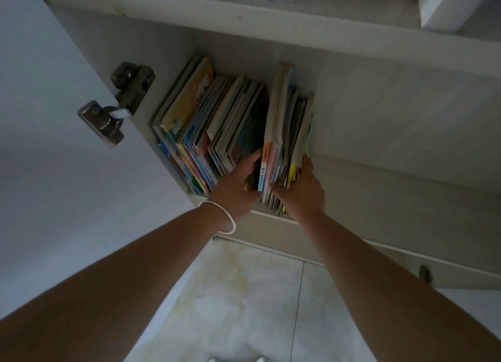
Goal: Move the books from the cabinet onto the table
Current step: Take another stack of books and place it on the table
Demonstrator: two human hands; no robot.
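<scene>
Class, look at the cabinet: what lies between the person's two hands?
Head view: a bundle of upright books, left hand on one side and right hand on the other.

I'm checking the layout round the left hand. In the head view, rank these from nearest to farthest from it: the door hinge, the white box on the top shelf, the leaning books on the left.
From the left hand:
1. Leaning books, just up and left of it.
2. Door hinge, farther left on the open door.
3. White box, far upper right.
</scene>
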